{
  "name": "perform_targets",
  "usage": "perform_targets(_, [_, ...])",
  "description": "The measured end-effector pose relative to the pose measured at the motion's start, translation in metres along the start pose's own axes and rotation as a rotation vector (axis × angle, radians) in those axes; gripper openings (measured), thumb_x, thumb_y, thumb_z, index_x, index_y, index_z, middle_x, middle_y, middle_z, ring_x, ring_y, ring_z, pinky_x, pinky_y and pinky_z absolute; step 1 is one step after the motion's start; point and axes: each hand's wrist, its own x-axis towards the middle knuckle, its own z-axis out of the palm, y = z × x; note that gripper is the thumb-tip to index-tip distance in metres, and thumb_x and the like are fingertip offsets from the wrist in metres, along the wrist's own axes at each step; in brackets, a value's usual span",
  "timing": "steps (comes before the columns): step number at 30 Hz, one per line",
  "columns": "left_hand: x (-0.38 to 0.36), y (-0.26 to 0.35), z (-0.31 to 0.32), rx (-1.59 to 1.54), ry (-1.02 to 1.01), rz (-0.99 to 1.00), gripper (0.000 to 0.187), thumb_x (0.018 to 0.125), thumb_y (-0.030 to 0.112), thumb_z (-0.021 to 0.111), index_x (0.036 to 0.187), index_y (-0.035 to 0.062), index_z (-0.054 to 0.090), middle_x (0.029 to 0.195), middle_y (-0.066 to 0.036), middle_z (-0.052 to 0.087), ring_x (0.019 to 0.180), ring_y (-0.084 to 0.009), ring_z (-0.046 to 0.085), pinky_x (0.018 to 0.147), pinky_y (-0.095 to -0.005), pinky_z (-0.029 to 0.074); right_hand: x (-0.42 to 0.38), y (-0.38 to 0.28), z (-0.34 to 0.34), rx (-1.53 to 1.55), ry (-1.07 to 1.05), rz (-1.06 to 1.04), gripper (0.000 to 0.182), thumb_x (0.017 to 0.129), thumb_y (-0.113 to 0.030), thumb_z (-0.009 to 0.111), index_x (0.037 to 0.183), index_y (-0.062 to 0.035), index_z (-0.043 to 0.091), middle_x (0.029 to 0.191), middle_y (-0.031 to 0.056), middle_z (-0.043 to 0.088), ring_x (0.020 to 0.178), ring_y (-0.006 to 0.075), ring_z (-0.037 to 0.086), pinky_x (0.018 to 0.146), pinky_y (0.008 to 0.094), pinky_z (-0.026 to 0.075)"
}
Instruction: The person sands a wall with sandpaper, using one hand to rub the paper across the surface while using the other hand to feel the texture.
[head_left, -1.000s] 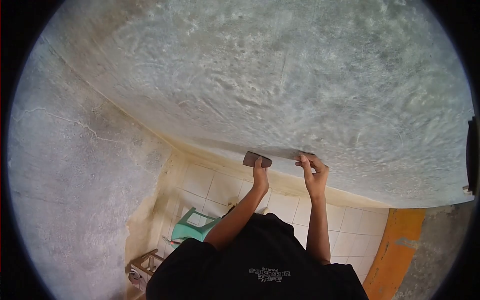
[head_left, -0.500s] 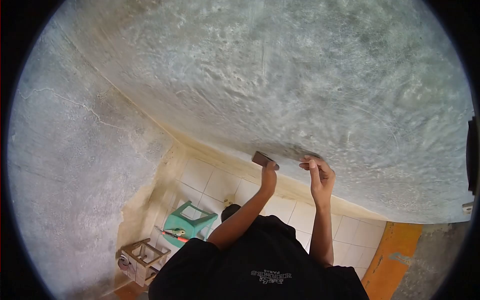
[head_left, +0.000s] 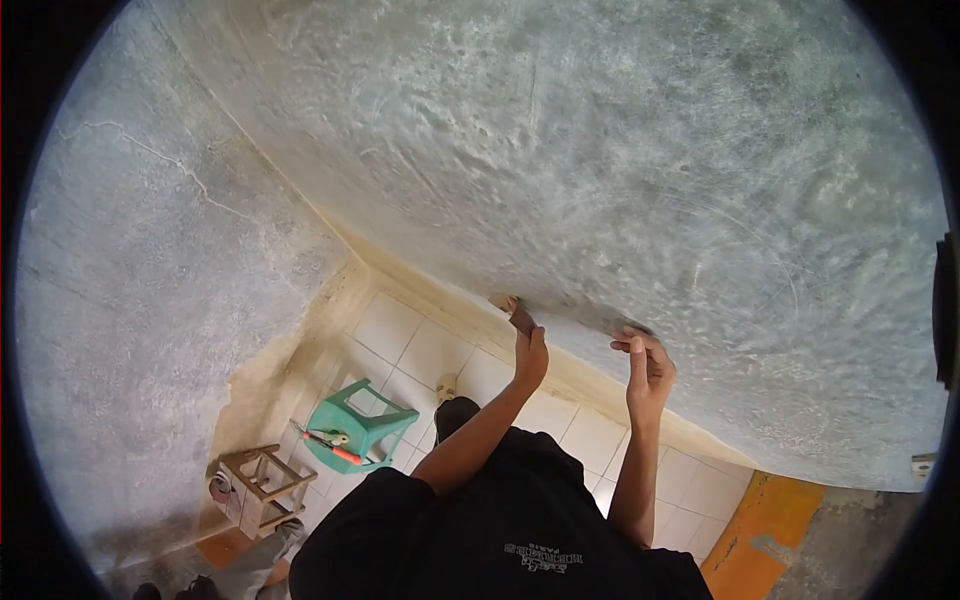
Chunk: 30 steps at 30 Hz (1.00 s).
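Pinched between the thumb and fingers of my left hand [head_left: 533, 356] is a brown flat piece [head_left: 522, 319], tilted with its far end against the lower part of the rough grey wall [head_left: 640, 180]. A small pale-orange patch [head_left: 511, 302] shows at that end. To the right, my right hand [head_left: 651, 372] is raised to the same wall, fingertips right at the surface and thumb apart from them. Nothing shows in its grasp, and a dark shadow lies beyond the fingers.
On the tiled floor [head_left: 440, 352] stands a green plastic stool [head_left: 372, 428] bearing an orange-handled tool [head_left: 340, 452]. A small wooden stool [head_left: 262, 490] is by the left wall [head_left: 150, 330]. Another person's grey trouser leg [head_left: 262, 562] shows at lower left. An orange panel [head_left: 755, 535] lies lower right.
My left hand has turned the brown piece to a steeper angle, uncovering the pale-orange patch. My right hand sits slightly lower in view. The view has shifted, and the grey trouser leg has appeared.
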Motion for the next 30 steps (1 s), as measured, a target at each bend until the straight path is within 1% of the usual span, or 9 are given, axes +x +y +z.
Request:
perform_targets(2, [-0.002,0.007,0.004,-0.111,0.019,-0.157,0.016,0.085,0.016,0.045,0.076,0.0033,0.04,0.073,-0.004,0.038,0.069,-0.0165,0.034,0.064,-0.034,0.032,-0.003,0.0,-0.002,-0.004,-0.008,0.01,0.025,0.094,-0.019,0.056,0.098,0.0045,0.065,0.09,0.0133,0.069,0.081,0.0207,0.067,0.079,0.0316,0.049])
perform_targets(8, [-0.007,0.059,0.015,-0.075,0.05,-0.145,0.026,0.084,0.02,0.044,0.065,0.0039,0.037,0.064,-0.003,0.035,0.063,-0.016,0.033,0.059,-0.0341,0.03,-0.001,0.002,-0.004,-0.013,-0.037,0.002,0.026,0.095,-0.019,0.055,0.099,0.0045,0.065,0.089,0.0138,0.069,0.08,0.0201,0.067,0.078,0.031,0.049])
perform_targets(11, [0.009,0.056,0.007,0.003,0.088,-0.215,0.027,0.084,0.022,0.045,0.067,0.0017,0.042,0.065,-0.004,0.038,0.065,-0.0181,0.037,0.062,-0.0363,0.033,0.001,0.002,-0.005,-0.022,-0.047,0.006,0.026,0.095,-0.02,0.055,0.098,0.0048,0.064,0.089,0.0141,0.069,0.078,0.0199,0.067,0.078,0.0307,0.049])
perform_targets(14, [-0.002,0.066,0.007,-0.071,0.013,-0.231,0.015,0.083,0.016,0.045,0.082,0.0002,0.044,0.068,-0.002,0.036,0.063,-0.0142,0.035,0.062,-0.0312,0.033,0.002,0.001,-0.006,-0.015,-0.05,0.028,0.026,0.095,-0.019,0.055,0.098,0.0051,0.064,0.089,0.0151,0.07,0.077,0.0201,0.068,0.076,0.0304,0.05])
perform_targets(17, [0.0,0.063,0.007,-0.09,0.061,-0.202,0.018,0.084,0.017,0.045,0.081,-0.0008,0.047,0.069,-0.002,0.037,0.065,-0.0154,0.037,0.063,-0.032,0.034,0.004,0.003,-0.005,-0.002,-0.059,0.032,0.026,0.095,-0.019,0.054,0.098,0.0053,0.065,0.091,0.0164,0.07,0.075,0.0205,0.068,0.075,0.0303,0.051])
perform_targets(20, [0.001,0.063,0.007,-0.115,0.096,-0.265,0.019,0.084,0.019,0.046,0.08,0.0012,0.049,0.07,-0.002,0.039,0.069,-0.016,0.04,0.066,-0.032,0.035,0.005,0.005,-0.006,0.02,-0.064,0.026,0.026,0.096,-0.018,0.054,0.099,0.0054,0.065,0.093,0.0171,0.07,0.075,0.0207,0.068,0.073,0.0303,0.052])
perform_targets(23, [0.005,0.066,0.002,-0.071,0.053,-0.316,0.019,0.083,0.021,0.047,0.082,0.0022,0.05,0.075,-0.002,0.042,0.074,-0.0159,0.04,0.071,-0.0318,0.035,0.007,0.007,-0.007,0.015,-0.075,0.029,0.026,0.096,-0.018,0.053,0.099,0.0056,0.065,0.094,0.0171,0.07,0.075,0.0209,0.069,0.073,0.0305,0.052])
perform_targets(26, [0.019,0.055,0.001,-0.225,0.109,-0.377,0.02,0.082,0.021,0.049,0.083,0.002,0.051,0.08,-0.002,0.043,0.077,-0.016,0.04,0.075,-0.0313,0.035,0.006,0.007,-0.008,0.0,-0.077,0.032,0.027,0.096,-0.018,0.053,0.099,0.0053,0.066,0.095,0.0168,0.07,0.075,0.021,0.069,0.073,0.0307,0.053])
perform_targets(30, [0.021,0.055,0.001,-0.273,0.095,-0.435,0.021,0.082,0.021,0.05,0.087,0.0015,0.054,0.086,-0.002,0.046,0.084,-0.0162,0.042,0.081,-0.0302,0.034,0.007,0.008,-0.01,-0.004,-0.087,0.0,0.027,0.096,-0.018,0.053,0.1,0.005,0.066,0.098,0.017,0.069,0.075,0.0216,0.069,0.073,0.0312,0.053])
